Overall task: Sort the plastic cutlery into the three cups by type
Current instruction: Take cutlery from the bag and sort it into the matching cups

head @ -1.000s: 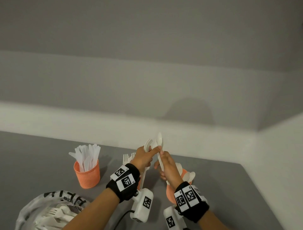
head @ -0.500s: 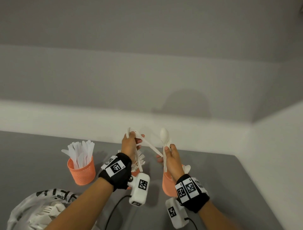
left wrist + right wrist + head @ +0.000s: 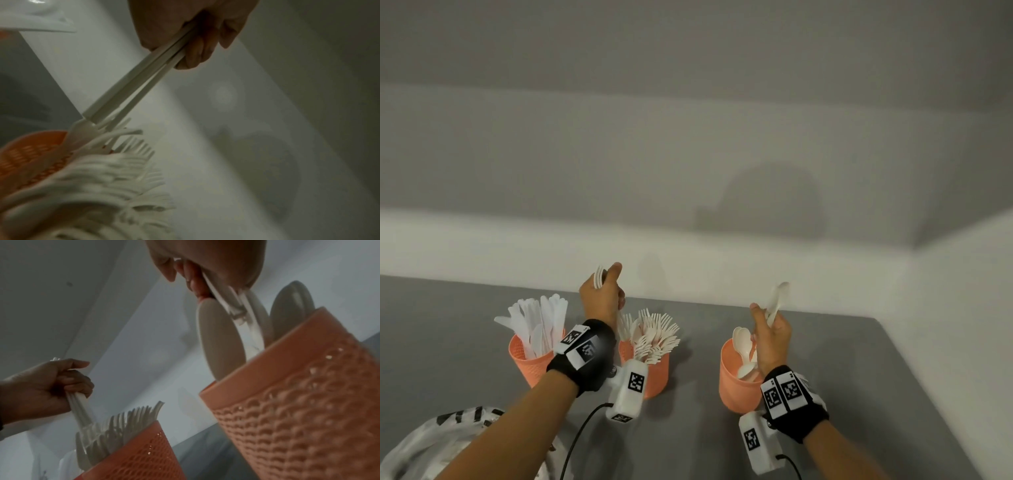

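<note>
Left hand (image 3: 602,298) is gripping forks (image 3: 131,95) over the middle cup (image 3: 650,377); right hand (image 3: 770,337) is gripping spoons (image 3: 777,301) over the lower-right cup (image 3: 736,390). Next, probably: lowering handles in, releasing.

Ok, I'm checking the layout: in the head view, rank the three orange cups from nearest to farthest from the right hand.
1. Spoon cup, directly under the right hand.
2. Fork cup, the middle one, to its left.
3. Knife cup, far left, beyond the left hand.
</note>
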The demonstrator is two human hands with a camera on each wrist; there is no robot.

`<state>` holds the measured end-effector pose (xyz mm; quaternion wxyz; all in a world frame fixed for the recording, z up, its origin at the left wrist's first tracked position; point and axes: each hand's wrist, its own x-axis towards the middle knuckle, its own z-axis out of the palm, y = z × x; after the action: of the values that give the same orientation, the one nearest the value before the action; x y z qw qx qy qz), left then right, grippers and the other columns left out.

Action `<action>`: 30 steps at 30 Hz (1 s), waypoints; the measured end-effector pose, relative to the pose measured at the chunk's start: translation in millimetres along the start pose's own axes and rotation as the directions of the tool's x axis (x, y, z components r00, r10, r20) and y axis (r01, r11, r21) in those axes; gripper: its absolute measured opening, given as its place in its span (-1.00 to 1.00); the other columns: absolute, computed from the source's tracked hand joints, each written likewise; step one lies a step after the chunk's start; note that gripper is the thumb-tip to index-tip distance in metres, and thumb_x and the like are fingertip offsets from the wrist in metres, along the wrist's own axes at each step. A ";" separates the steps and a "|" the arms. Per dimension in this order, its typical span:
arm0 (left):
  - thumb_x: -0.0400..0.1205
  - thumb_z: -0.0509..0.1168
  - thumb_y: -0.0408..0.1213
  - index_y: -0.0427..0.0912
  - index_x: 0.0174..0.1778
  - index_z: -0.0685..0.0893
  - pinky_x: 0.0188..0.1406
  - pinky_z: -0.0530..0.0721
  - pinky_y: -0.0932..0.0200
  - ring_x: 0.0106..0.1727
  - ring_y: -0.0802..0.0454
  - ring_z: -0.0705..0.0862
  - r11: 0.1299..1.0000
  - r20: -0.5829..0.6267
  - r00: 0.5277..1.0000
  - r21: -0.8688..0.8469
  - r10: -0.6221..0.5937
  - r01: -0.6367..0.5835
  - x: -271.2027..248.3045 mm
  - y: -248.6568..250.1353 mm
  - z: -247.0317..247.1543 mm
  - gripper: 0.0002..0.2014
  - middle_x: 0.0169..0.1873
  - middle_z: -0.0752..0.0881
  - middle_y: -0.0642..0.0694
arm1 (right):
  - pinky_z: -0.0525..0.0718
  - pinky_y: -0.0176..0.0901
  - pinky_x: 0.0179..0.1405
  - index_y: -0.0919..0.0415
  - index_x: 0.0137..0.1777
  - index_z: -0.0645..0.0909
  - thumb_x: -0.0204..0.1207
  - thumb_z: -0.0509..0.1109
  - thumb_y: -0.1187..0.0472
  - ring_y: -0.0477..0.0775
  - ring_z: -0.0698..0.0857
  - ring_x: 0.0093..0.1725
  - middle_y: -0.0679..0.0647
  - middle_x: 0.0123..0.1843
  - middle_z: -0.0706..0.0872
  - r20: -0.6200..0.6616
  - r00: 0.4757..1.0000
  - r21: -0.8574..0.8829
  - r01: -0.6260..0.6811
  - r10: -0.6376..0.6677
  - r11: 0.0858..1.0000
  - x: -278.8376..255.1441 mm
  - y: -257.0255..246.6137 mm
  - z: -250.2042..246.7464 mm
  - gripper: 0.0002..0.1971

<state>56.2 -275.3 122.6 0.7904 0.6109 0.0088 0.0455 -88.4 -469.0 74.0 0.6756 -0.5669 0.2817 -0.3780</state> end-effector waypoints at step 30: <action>0.70 0.01 -0.13 -0.39 0.40 0.48 0.41 0.37 0.10 0.43 -0.21 0.48 0.586 0.459 0.869 0.658 0.185 -0.473 -36.2 -63.7 -17.0 -0.53 0.41 0.50 -0.30 | -0.07 0.10 0.63 0.21 0.58 0.24 0.26 -0.62 -0.45 0.10 0.17 0.65 0.14 0.63 0.29 0.582 0.805 -0.813 0.573 0.116 0.101 -9.4 13.2 -20.4 0.12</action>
<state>22.9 -277.8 55.2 0.4302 0.8705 -0.2258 0.0788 -107.6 -471.5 56.6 0.1121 -0.9786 0.1681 -0.0399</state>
